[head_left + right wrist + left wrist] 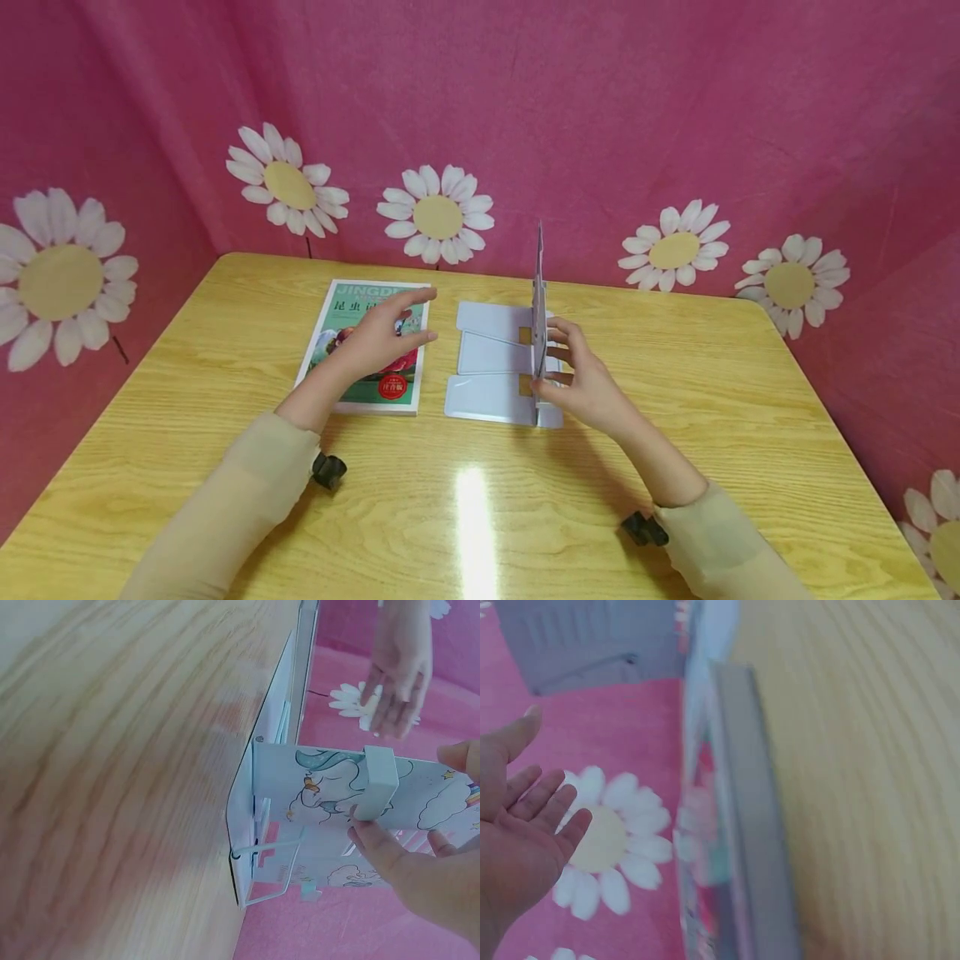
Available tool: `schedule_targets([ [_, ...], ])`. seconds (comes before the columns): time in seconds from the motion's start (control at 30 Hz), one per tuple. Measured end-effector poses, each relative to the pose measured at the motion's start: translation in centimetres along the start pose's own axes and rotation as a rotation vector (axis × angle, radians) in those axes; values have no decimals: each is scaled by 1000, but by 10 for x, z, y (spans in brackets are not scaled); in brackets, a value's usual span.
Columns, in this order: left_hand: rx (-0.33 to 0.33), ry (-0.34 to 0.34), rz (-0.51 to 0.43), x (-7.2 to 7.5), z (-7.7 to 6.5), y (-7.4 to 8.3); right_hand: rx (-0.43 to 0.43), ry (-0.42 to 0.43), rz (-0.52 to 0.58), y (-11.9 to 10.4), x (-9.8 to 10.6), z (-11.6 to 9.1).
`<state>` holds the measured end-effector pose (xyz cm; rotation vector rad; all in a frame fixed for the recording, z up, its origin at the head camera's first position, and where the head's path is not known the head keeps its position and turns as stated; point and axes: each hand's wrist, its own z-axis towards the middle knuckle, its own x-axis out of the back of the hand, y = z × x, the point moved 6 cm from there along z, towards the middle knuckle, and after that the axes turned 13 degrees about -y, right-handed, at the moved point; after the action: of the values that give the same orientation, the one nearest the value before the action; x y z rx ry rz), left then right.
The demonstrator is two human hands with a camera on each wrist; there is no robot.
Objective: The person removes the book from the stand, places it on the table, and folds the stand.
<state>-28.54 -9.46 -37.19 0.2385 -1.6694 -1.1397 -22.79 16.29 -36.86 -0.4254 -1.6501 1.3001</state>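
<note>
A book stand with a flat white base and an upright panel stands on the table. In the right wrist view, its panel carries unicorn and cloud prints, a white clip and a wire loop. My right hand holds the panel from its right side, with fingers and thumb bent against it. Left of the stand lies a book with a green cover. My left hand hovers over it, fingers extended towards the stand and holding nothing; the left wrist view shows its palm.
Both things lie on a wooden table. Behind and beside it hangs a pink cloth with large white flowers. A dark wrist mount sits by each sleeve.
</note>
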Motion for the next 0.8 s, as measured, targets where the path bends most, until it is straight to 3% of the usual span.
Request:
schedule_targets([
  [0.17,-43,53,-53,2,-4,27,13,12,-22,-1,-3,3],
  [0.43,-49,95,-155,-4,-1,66,56,43,-17,-5,-9,7],
  [0.8,-47,78,-291,-15,14,84,33,75,-97,-7,-17,15],
])
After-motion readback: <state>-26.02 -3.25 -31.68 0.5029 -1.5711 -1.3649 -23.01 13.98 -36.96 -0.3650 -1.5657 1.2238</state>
